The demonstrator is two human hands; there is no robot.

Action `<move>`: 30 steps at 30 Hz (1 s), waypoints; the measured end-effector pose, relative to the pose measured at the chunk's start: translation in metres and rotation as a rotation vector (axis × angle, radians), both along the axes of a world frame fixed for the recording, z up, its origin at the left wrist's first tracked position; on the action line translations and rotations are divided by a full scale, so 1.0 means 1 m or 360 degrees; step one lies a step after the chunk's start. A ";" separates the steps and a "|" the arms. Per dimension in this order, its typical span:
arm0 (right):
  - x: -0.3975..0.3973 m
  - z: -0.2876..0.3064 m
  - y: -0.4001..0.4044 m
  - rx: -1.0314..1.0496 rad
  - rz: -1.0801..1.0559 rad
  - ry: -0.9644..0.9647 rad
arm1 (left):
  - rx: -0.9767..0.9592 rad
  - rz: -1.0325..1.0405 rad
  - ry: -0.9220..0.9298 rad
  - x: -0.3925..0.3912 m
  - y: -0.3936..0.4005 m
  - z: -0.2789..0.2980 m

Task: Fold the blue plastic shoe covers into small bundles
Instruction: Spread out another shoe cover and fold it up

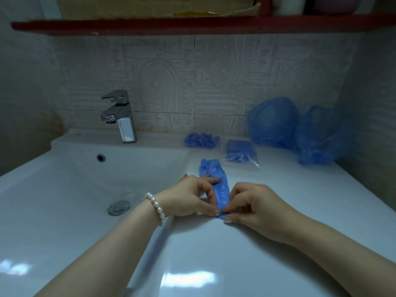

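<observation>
the near end of the flattened shoe cover (215, 179) is pinched by the left hand (190, 197) and right hand (252, 207), apparently so rolling can be started from there.

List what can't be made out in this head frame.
- Near end of the shoe cover: hidden in the head view under the fingers of the left hand and right hand.
- Count in the clear packet: too blurred.
- Boxes on the red shelf: cut off by the top edge.
</observation>
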State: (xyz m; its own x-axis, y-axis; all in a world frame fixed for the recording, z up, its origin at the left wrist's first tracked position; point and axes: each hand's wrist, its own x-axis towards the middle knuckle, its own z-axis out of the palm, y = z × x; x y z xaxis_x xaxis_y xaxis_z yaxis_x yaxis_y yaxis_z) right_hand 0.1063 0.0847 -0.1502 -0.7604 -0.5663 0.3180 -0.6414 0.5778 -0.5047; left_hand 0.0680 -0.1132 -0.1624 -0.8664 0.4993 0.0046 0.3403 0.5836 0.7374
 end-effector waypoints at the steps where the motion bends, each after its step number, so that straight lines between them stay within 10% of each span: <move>1: 0.000 -0.001 -0.002 -0.0030 0.0011 0.0057 | 0.0033 -0.0011 -0.0002 0.000 -0.001 -0.001; 12: -0.009 -0.005 -0.017 -0.0014 -0.0450 -0.0401 | 0.0026 -0.0035 0.0043 -0.004 0.000 -0.006; 22: -0.012 -0.011 -0.009 0.0113 -0.0194 0.0259 | 0.0091 0.0047 0.0024 -0.007 0.002 -0.009; 30: -0.016 -0.005 -0.020 0.0211 -0.0536 -0.0232 | 0.0184 0.0111 -0.0010 -0.004 0.002 -0.007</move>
State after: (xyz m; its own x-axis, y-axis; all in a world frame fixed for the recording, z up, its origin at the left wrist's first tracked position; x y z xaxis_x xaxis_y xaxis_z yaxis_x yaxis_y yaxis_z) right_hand 0.0906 0.0642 -0.1549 -0.9425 -0.3062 0.1341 -0.3320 0.8099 -0.4835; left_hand 0.0637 -0.1115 -0.1690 -0.8991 0.4346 0.0529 0.2970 0.5168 0.8029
